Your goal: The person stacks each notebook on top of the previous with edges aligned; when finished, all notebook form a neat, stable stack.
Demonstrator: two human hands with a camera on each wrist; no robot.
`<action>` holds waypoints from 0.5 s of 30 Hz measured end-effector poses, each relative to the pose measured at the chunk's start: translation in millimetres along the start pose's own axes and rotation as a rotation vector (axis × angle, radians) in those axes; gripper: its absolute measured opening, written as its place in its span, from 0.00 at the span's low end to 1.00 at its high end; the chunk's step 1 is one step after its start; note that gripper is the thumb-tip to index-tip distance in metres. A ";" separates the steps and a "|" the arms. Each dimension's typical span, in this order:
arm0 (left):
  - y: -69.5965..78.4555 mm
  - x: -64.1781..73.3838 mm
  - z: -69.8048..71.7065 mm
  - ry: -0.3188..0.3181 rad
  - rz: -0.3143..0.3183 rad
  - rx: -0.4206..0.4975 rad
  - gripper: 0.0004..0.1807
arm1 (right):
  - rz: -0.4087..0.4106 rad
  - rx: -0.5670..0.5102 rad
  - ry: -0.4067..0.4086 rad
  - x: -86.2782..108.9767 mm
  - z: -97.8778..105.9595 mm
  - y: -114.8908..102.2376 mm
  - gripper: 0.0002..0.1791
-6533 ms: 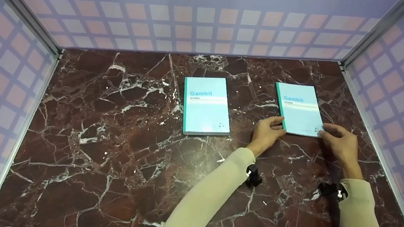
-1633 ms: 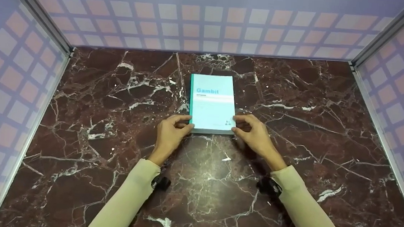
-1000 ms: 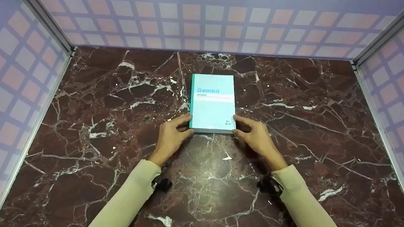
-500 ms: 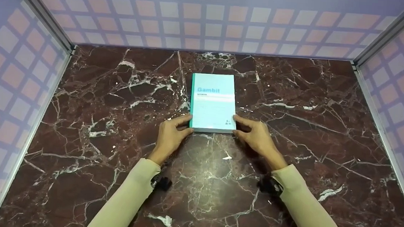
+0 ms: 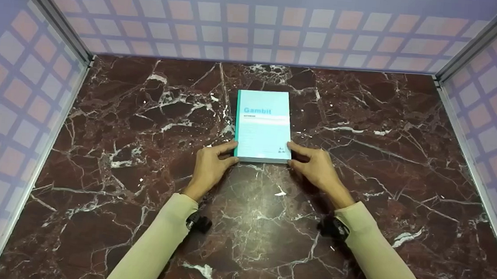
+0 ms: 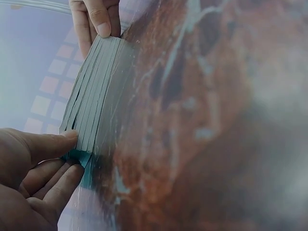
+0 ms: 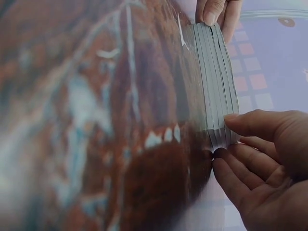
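A stack of several thin notebooks [image 5: 262, 134] lies flat on the marble-patterned table, the top cover pale blue with "Gambit" printed on it and a green spine at left. Its layered page edges [image 6: 94, 91] look closely lined up in the left wrist view. My left hand [image 5: 210, 167] holds the near left corner, thumb on the front edge and fingers against the green spine. At the near right corner, my right hand [image 5: 317, 167] has its thumb [image 7: 250, 122] on the front page edges and its fingers along the side.
The dark red, white-veined tabletop [image 5: 135, 219] surrounds the stack. A back wall [image 5: 257, 33] with pink and white squares stands behind it, with similar panels at left [image 5: 15, 116] and right [image 5: 496, 97].
At the oldest frame, both hands held a separate notebook at right; by 1.6 s ago it was on the stack. Since then the hands have stayed at the near corners with only slight finger shifts.
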State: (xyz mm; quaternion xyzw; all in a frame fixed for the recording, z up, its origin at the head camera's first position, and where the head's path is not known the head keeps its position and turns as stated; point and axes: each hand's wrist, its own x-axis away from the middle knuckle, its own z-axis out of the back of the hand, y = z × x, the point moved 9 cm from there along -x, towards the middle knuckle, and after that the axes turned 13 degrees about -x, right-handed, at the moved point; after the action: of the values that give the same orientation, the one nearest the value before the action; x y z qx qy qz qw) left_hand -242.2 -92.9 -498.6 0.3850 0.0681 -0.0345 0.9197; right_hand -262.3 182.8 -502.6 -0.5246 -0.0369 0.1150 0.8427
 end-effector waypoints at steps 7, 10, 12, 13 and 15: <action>-0.3 -2.0 -1.4 -0.012 -0.003 0.019 0.23 | 0.008 -0.011 -0.007 1.6 2.3 -0.3 0.29; -1.7 -2.6 -1.0 -0.030 -0.002 0.029 0.24 | 0.014 -0.020 -0.026 2.3 1.9 0.4 0.29; -2.0 -3.2 -0.1 -0.040 -0.009 0.033 0.24 | 0.019 -0.034 -0.045 2.8 1.6 0.8 0.30; -2.0 -3.7 0.5 -0.044 -0.015 0.034 0.24 | 0.021 -0.040 -0.055 3.0 1.6 0.9 0.30; -1.1 -5.3 2.5 -0.047 -0.036 0.041 0.24 | 0.023 -0.057 -0.070 3.7 2.9 0.2 0.30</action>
State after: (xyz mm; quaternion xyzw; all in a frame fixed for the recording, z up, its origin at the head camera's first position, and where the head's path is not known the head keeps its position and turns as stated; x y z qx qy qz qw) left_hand -247.3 -95.4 -496.9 0.4015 0.0528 -0.0614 0.9123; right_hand -259.2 186.2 -501.6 -0.5446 -0.0636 0.1421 0.8241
